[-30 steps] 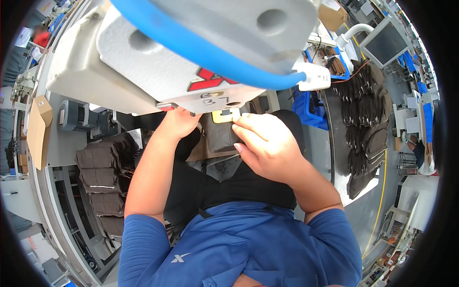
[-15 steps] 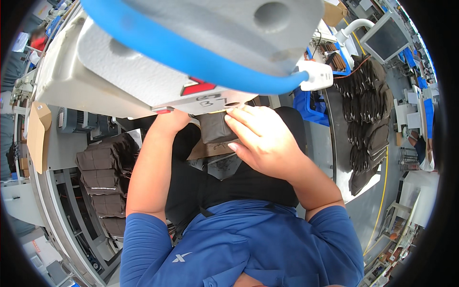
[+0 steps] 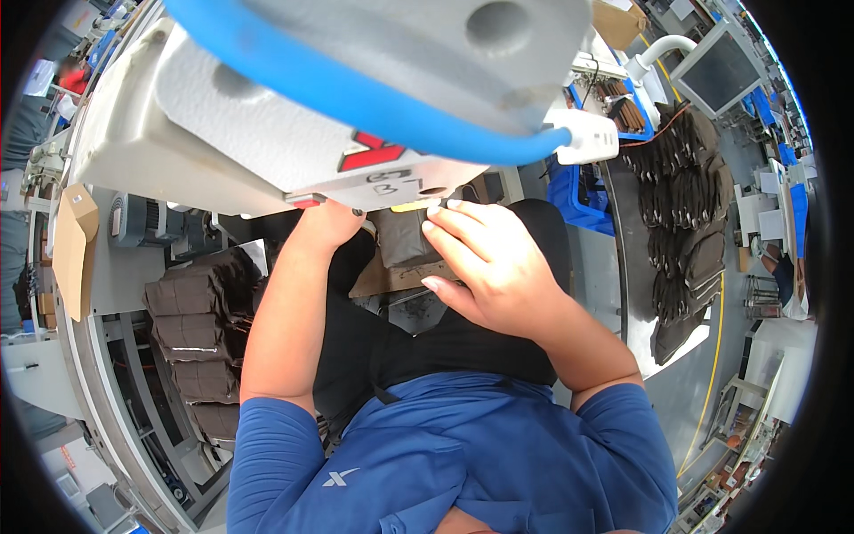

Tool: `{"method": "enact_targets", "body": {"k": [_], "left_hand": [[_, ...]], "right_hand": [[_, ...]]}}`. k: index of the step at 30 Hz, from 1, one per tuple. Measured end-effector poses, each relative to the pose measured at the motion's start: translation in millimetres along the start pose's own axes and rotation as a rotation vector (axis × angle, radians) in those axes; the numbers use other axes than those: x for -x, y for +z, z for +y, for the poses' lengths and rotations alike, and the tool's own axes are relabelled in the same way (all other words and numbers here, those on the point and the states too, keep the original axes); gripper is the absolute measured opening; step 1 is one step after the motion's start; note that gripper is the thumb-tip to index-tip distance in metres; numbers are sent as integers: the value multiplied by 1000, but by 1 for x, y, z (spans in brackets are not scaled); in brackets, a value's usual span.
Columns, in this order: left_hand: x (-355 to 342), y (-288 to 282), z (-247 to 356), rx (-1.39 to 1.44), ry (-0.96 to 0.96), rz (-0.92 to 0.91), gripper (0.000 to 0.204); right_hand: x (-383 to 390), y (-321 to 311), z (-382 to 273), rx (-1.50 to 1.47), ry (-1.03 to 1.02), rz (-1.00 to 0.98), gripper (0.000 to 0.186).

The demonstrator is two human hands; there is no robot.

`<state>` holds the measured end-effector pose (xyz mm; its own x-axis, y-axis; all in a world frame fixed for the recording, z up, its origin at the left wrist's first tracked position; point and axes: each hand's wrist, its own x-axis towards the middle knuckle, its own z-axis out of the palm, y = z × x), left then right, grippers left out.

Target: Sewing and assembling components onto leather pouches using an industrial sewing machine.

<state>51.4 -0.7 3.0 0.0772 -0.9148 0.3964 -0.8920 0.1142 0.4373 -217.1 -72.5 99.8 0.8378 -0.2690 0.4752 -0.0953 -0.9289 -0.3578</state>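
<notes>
A dark grey-brown piece of material (image 3: 407, 238) hangs down just in front of a large white machine head (image 3: 258, 142), which looks like an industrial sewing machine. My right hand (image 3: 498, 262) is at the piece's right edge, open, its fingers stretched and the thumb apart. Its fingertips lie at or very close to the material and the machine's lower edge. On the other side, my left hand (image 3: 331, 222) reaches under the machine head. Its fingers are hidden there, so I cannot see whether they hold the piece. A yellow strip (image 3: 411, 205) shows at the machine's lower edge.
A thick blue tube (image 3: 356, 98) crosses the machine head to a white connector (image 3: 583, 138). Stacked dark brown pieces (image 3: 191, 320) lie at left, more dark pieces (image 3: 685, 222) on a table at right. A blue bin (image 3: 569, 191) stands beyond my right hand; a monitor (image 3: 722, 69) farther back.
My right hand's fingers have shifted slightly off the dark piece, showing more of it. My left hand has moved a little to the right. The yellow strip shows more now.
</notes>
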Motion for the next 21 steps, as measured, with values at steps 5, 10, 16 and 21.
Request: {"method": "enact_targets", "body": {"k": [5, 10, 16, 21], "left_hand": [[-1, -8, 41, 610, -362, 40, 28], [-3, -13, 51, 1000, -278, 25, 28], [-4, -17, 55, 963, -363, -10, 29], [-1, -14, 51, 983, -360, 20, 29]], "right_hand": [[-3, 0, -3, -33, -33, 13, 48], [-5, 0, -9, 11, -50, -34, 44], [-12, -3, -15, 76, -58, -125, 44], [-13, 1, -18, 88, -60, -127, 44]]}}
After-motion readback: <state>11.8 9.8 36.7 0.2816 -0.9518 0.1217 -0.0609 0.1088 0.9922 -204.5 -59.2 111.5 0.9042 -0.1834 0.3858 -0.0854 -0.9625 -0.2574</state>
